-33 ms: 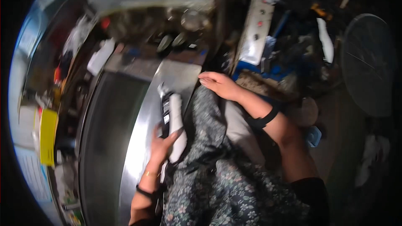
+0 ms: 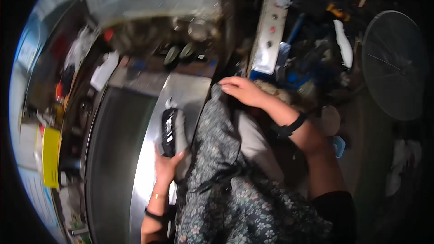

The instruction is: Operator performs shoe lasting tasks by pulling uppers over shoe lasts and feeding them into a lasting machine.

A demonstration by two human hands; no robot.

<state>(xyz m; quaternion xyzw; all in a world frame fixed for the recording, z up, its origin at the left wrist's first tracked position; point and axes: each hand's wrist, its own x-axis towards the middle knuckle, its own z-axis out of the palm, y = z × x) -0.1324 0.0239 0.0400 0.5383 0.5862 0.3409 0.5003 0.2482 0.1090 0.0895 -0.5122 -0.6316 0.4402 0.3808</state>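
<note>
My left hand (image 2: pixel 166 165) is closed around the lower end of a long, narrow bundle (image 2: pixel 169 132). One side of it is black with white print, the other pale grey; its exact kind I cannot make out. It is held over a shiny metal plate (image 2: pixel 189 91), and whether the two touch is unclear. My right hand (image 2: pixel 242 91) has its fingers stretched out at the far end of the dark floral cloth (image 2: pixel 217 126) that covers my lap. Its fingertips lie close to the plate's far right corner.
Left of the plate runs a dark belt-like surface (image 2: pixel 122 144) with a raised edge. A yellow box (image 2: pixel 52 158) stands farther left. Ahead on the right is a pale panel with buttons (image 2: pixel 270 31), and at the far right a round wire guard (image 2: pixel 393 65).
The bundle has turned in my left hand, so more of its black printed side shows and less of the pale one. My right hand has shifted only slightly, and the whole view has moved a little.
</note>
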